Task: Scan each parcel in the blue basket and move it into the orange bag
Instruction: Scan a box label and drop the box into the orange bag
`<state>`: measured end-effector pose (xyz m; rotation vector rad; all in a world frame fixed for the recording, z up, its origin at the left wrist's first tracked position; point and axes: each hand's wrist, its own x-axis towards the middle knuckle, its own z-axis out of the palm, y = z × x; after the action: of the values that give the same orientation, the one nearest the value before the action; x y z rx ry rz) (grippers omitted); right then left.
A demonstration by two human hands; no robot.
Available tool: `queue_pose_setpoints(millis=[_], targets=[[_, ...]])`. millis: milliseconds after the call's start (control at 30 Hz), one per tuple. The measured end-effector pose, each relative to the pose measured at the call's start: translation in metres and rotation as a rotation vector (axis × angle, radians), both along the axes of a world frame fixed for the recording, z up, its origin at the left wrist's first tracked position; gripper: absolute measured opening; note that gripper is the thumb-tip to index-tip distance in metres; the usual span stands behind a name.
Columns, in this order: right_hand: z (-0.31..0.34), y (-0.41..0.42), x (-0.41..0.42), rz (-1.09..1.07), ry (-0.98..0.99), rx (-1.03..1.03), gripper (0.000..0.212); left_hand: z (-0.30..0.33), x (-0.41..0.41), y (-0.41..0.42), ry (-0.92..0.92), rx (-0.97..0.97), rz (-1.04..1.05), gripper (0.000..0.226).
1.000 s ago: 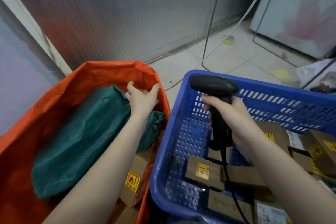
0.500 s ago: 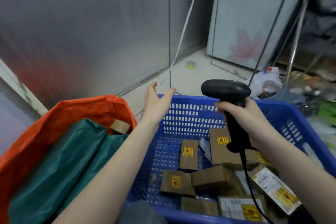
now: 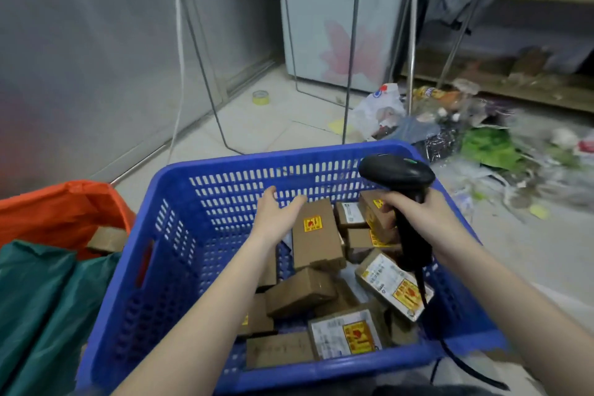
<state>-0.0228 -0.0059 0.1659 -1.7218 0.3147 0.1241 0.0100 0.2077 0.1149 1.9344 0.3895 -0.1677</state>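
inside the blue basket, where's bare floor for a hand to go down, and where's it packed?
Bare mesh shows in the blue basket along its left wall and far-left corner, beside the left hand. From the upright brown box with a yellow sticker rightward and toward the near wall, parcels overlap. The right hand holds the scanner over the right pile.

The basket (image 3: 180, 234) fills the lower centre of the frame, with the parcels (image 3: 316, 236) heaped in its right half. The bag (image 3: 64, 212) sits at lower left, just beside the basket. Above the parcels, the left hand (image 3: 276, 218) is at centre and the right hand (image 3: 421, 215), round the scanner (image 3: 397, 170), to its right. Litter (image 3: 482, 144) lies on the floor at upper right, behind the basket.
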Motion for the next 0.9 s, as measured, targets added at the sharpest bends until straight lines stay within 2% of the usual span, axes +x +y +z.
queue_pose_setpoints(millis=[233,333,400,533,633,700,800,900], targets=[[-0.071,-0.018,0.027,-0.001,0.137,0.089,0.022,-0.092,0.017,-0.008,0.263,0.109,-0.071,0.085],[-0.101,-0.017,0.045,-0.003,0.178,0.085,0.023,-0.124,0.026,-0.009,0.327,0.101,-0.085,0.072],[-0.119,-0.015,0.055,-0.001,0.195,0.071,0.014,-0.145,0.031,-0.007,0.356,0.099,-0.099,0.064],[-0.147,-0.01,0.067,0.044,0.22,0.002,0.012,-0.175,0.032,-0.006,0.469,0.07,-0.097,0.084],[-0.158,-0.008,0.068,0.086,0.24,-0.015,0.009,-0.188,0.03,-0.004,0.56,0.025,-0.08,0.094],[-0.161,-0.007,0.066,0.103,0.25,-0.021,0.008,-0.19,0.027,-0.002,0.573,-0.006,-0.055,0.089],[-0.153,-0.004,0.062,0.107,0.245,-0.011,0.011,-0.178,0.025,-0.003,0.528,-0.053,0.001,0.07],[-0.125,0.002,0.058,0.086,0.214,0.027,0.01,-0.152,0.026,-0.004,0.462,-0.172,0.132,0.08]])
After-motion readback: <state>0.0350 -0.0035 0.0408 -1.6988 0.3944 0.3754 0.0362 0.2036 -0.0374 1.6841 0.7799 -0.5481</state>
